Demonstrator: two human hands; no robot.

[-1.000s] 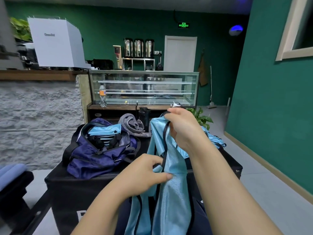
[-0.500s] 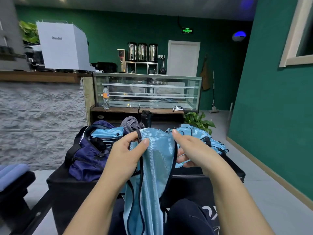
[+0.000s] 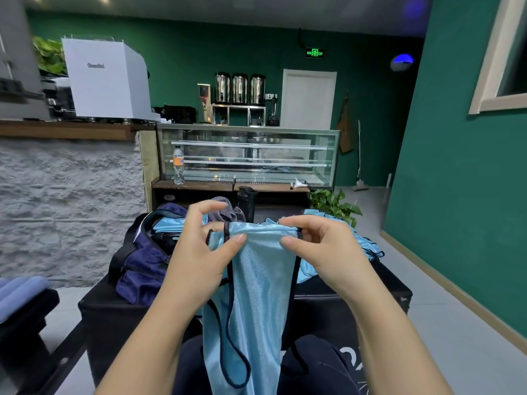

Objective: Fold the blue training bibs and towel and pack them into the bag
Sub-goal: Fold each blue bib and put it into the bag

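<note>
A light blue training bib [image 3: 256, 295] with black trim hangs in front of me over my lap. My left hand [image 3: 199, 258] pinches its top left corner and my right hand [image 3: 322, 249] pinches its top right corner, holding the top edge stretched between them. The navy bag [image 3: 142, 266] stands open on the black table [image 3: 356, 303] at the left, with folded blue bibs [image 3: 168, 226] inside. More blue bibs [image 3: 362, 243] lie in a heap at the right, partly hidden by my right hand. A grey towel [image 3: 225, 212] lies behind my left hand.
A black bottle [image 3: 246, 202] stands at the table's far side. Behind it are a glass display case [image 3: 248, 155] with a water bottle [image 3: 178, 165], and a potted plant [image 3: 333, 203]. A stone counter [image 3: 65, 201] is at the left, a blue-cushioned bench [image 3: 20, 292] at the near left.
Both hands have come level at the bib's top edge and moved apart, spreading it. A second ago the right hand held the bib high while the left gripped it lower down.
</note>
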